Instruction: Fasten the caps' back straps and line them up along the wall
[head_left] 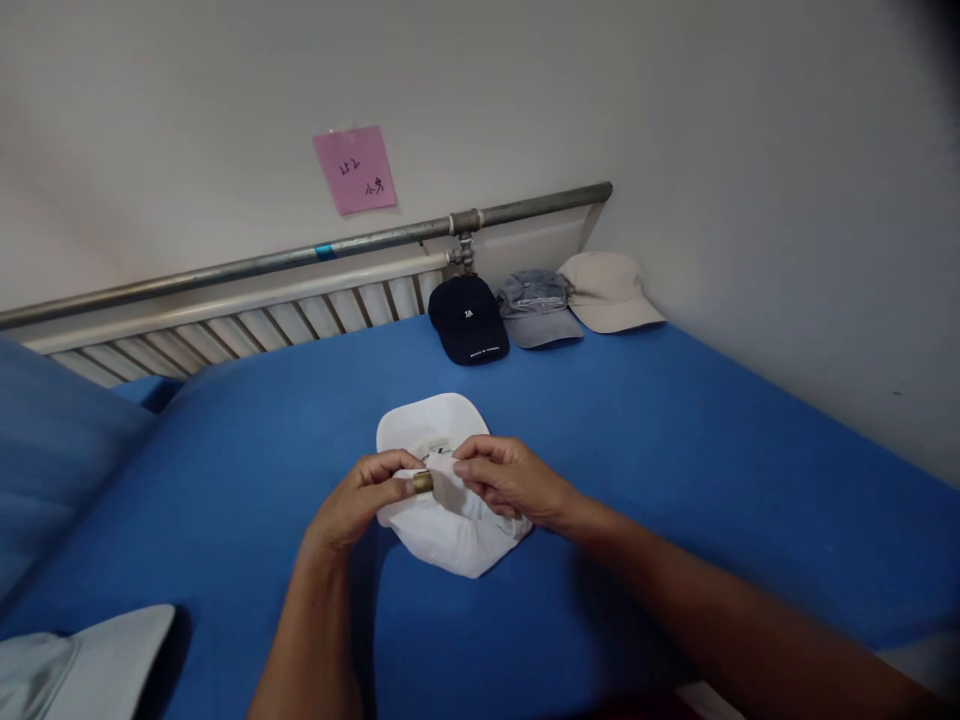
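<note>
A white cap [465,550] lies on the blue surface in front of me, its brim pointing away and its inside partly showing. At the cap's back edge my left hand [364,495] is closed, thumb and forefinger pinching the strap beside a brass-coloured buckle [423,482]. My right hand [510,478] is closed too, its fingertips gripping the white strap [442,464] just right of the buckle. Whether the strap passes through the buckle is too small to tell.
Three caps sit in a row at the back: black [466,325], grey [538,310] and beige [611,292]. Part of another pale cap [105,660] shows at the lower left. Behind the blue surface [675,430] run a radiator [322,315] and a metal pipe [255,268].
</note>
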